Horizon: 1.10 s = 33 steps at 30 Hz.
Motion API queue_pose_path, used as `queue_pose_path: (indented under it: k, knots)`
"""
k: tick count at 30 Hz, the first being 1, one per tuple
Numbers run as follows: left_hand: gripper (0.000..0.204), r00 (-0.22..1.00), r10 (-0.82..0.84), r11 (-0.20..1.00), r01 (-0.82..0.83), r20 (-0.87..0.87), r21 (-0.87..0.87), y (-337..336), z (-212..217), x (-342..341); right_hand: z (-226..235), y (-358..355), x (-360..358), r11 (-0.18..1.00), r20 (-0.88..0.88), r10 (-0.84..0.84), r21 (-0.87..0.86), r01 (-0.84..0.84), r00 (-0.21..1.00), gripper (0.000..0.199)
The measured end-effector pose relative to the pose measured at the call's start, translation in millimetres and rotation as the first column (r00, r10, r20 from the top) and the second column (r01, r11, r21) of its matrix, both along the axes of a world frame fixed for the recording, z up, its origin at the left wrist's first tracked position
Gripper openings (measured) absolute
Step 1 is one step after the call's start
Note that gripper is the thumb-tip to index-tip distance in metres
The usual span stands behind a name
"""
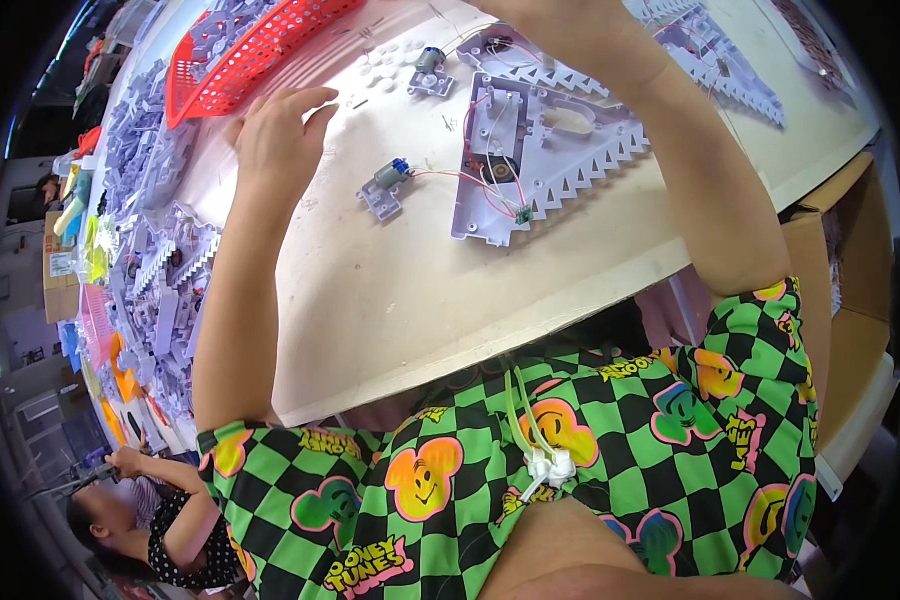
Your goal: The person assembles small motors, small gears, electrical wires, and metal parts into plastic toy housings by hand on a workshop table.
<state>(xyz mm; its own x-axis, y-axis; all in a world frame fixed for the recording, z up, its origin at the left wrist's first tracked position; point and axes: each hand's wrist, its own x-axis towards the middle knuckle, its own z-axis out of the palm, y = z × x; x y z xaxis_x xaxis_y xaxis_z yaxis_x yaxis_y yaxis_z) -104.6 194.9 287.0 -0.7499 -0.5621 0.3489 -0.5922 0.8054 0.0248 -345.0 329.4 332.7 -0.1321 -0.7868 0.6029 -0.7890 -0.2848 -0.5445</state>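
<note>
My left hand (282, 128) rests on the pale table (390, 300) with its fingers apart and nothing in it, just below a red mesh basket (255, 45). To its right lies a small grey motor with a blue end on a purple mount (388, 182). Thin red wires run from it to a purple triangular toothed plastic shell (560, 150) that carries a small green circuit board. My right forearm (690, 160) reaches up across the table, past that shell, and leaves the picture at the top edge. Its hand is hidden.
A second motor on a mount (428, 68) and more toothed purple shells (710, 60) lie at the far side. Heaps of purple parts (160, 260) cover the left of the table. A cardboard box (855, 300) stands at right. Another person (140, 510) sits at lower left.
</note>
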Motion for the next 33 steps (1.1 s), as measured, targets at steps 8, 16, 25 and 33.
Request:
queue_pose_path:
  k: [8, 16, 25, 33]
  knots:
    - [0.012, 0.999, -0.013, 0.998, 0.015, 0.047, -0.055, -4, -38, -7, -10, -2, 16, 0.998, -0.126, 0.051, -0.037, -0.056, 0.991, 0.014]
    - [0.011, 0.997, 0.023, 0.997, -0.029, -0.073, -0.077, -6, -39, -6, -33, -10, 32, 0.981, -0.204, 0.165, -0.065, -0.181, 0.965, 0.012]
    - [0.021, 0.827, 0.226, 0.281, 0.451, -0.515, 0.847, 28, 13, -13, -35, -10, 45, 0.928, 0.206, 0.369, -0.033, -0.371, 0.906, 0.009]
    - [0.026, 0.853, 0.019, 0.256, 0.5, -0.521, 0.827, 2, 15, -6, -31, -11, 45, 0.904, 0.252, 0.417, -0.015, -0.428, 0.873, 0.006]
